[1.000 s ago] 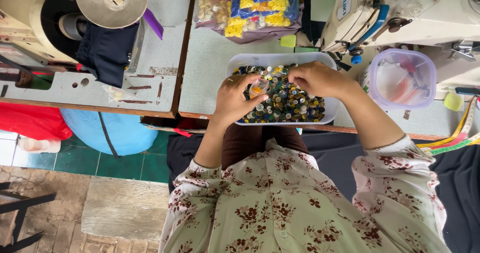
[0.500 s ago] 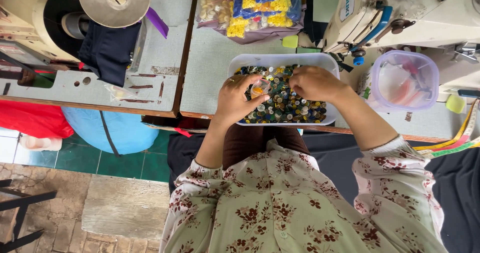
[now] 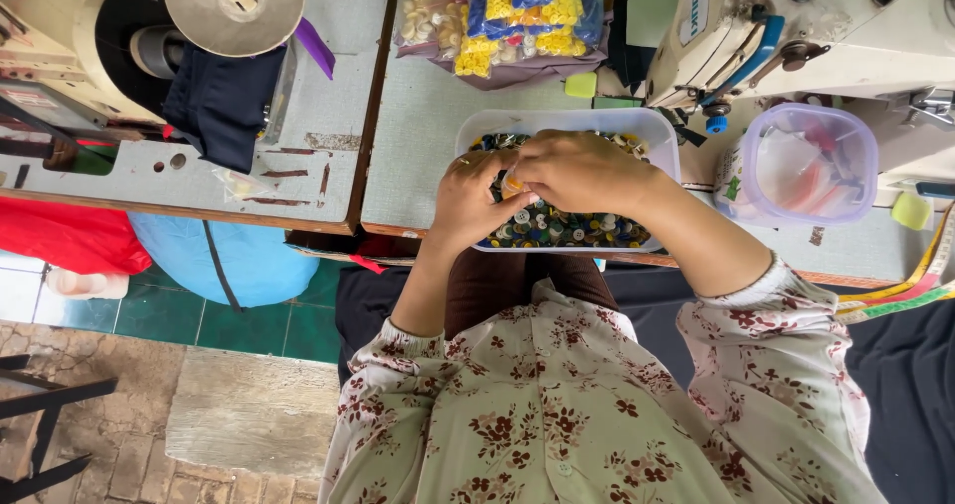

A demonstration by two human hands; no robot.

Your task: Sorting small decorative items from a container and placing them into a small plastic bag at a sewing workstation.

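A shallow white tray (image 3: 659, 130) holds a heap of mixed buttons (image 3: 567, 227) in blue, yellow, white and dark colours. It sits at the near edge of a grey sewing table (image 3: 418, 166). My left hand (image 3: 468, 201) and my right hand (image 3: 577, 171) meet over the middle of the tray, fingertips together. Between them an orange-yellow button (image 3: 513, 183) is pinched. Which hand carries it is hard to tell; both touch it. Much of the tray's contents is hidden under my hands.
A sewing machine (image 3: 796, 26) stands at the right, with a clear lidded tub (image 3: 811, 164) before it. Bags of sorted buttons (image 3: 507, 11) lie behind the tray. A second machine (image 3: 119, 36) is at the left. Measuring tapes (image 3: 905, 295) hang at the right edge.
My hands have drawn together over the tray's middle, from spread over the buttons to fingertips meeting on one small button. The tray has not moved.
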